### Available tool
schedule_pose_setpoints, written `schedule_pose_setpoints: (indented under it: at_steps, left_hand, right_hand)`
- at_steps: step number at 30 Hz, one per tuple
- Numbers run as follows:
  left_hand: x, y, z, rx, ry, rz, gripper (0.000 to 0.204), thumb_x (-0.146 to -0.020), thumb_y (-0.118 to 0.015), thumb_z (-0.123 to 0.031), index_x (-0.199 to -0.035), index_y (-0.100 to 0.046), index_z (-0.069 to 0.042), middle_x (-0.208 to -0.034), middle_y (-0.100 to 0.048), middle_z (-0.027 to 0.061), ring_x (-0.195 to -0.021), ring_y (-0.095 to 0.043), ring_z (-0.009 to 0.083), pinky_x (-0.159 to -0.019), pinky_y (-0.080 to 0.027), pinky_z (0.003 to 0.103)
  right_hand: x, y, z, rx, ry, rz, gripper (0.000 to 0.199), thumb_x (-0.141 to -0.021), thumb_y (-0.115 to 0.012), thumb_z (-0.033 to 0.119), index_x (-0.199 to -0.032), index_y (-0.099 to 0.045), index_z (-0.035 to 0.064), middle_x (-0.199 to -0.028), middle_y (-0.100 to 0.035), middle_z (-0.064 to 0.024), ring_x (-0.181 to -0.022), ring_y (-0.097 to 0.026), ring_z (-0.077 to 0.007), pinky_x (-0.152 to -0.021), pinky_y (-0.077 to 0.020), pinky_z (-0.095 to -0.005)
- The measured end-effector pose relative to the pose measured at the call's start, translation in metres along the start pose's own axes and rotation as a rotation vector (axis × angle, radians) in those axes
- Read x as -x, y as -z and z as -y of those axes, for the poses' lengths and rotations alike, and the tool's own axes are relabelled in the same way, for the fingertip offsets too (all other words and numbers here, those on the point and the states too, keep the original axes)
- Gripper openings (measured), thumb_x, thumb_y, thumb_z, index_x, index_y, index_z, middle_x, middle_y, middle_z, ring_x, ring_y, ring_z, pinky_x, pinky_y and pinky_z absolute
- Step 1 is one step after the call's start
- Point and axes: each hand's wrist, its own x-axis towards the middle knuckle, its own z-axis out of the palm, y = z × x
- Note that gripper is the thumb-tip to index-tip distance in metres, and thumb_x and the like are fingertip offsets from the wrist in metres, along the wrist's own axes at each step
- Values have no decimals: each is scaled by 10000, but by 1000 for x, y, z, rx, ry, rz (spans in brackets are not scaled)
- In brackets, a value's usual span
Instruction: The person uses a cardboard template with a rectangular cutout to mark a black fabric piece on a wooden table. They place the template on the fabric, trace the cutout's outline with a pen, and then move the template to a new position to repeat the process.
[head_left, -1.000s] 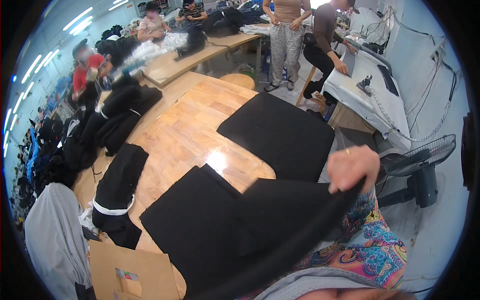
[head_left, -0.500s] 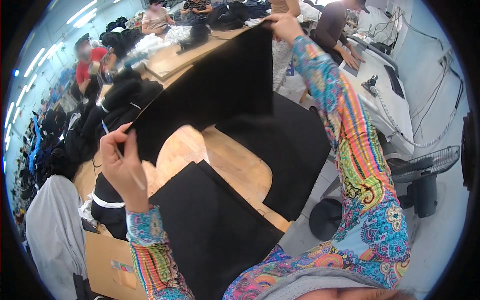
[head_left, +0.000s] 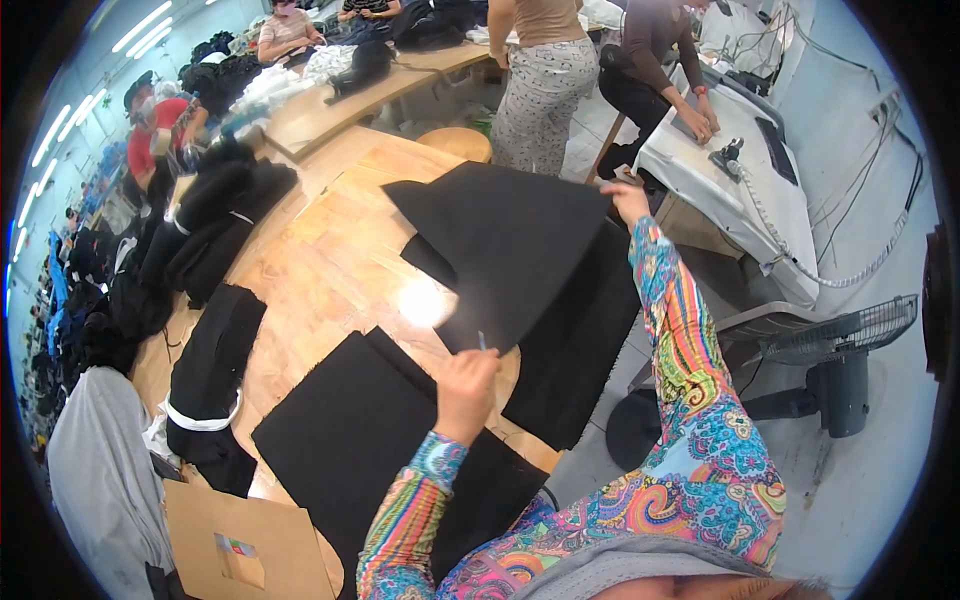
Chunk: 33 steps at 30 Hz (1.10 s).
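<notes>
A black fabric piece (head_left: 520, 235) hangs stretched between my hands over the table. My right hand (head_left: 630, 202) is closed on its far right corner. Nearer to me, my left hand (head_left: 466, 395) is closed at its near edge, with a thin pen (head_left: 482, 341) sticking up from the fingers; most of the pen is hidden. Beneath the held piece, other black fabric (head_left: 575, 365) lies along the table's right edge. A stack of black fabric panels (head_left: 390, 440) rests flat just in front of me, beside my left forearm.
The wooden table (head_left: 310, 260) carries a black bundle tied with a white band (head_left: 205, 405). A cardboard piece (head_left: 240, 540) and grey cloth (head_left: 105, 470) are at the near left. A fan (head_left: 840, 370) stands at right, by a white ironing table (head_left: 720, 180). Several people work beyond.
Both hands have come down, bringing the fabric piece lower over the table. My left hand has moved right and toward me. The right hand has moved right and nearer.
</notes>
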Motion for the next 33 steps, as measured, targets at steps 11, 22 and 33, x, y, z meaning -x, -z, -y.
schedule_pose_setpoints:
  at_steps: [11,22,33]
  left_hand:
    - [46,-72,-58,141,-110,302,94,-732,-604,-16,-798,-564,-70,-843,-638,55,-799,-597,208,-695,-469,328]
    - [89,56,-74,186,175,112,133,-722,-692,-34,-828,-618,-67,-1009,-651,109,-888,-617,283,-760,-508,374]
    - [318,222,-97,-512,1304,-371,217,-865,-638,-117,-1009,-551,20,-1017,-595,149,-892,-561,265,-798,-455,355]
  right_hand:
    - [45,59,-94,209,-168,-175,364,-692,-462,-44,-835,-753,121,-861,-708,-120,-857,-665,-234,-818,-484,-313]
    - [125,13,-19,608,437,-272,471,-743,-541,9,-1210,-547,73,-1309,-439,-179,-1258,-354,-351,-1070,-251,-454]
    - [461,-109,159,168,802,896,741,-721,-737,312,-1340,-432,43,-1462,-294,-186,-1380,-208,-397,-1101,-195,-525]
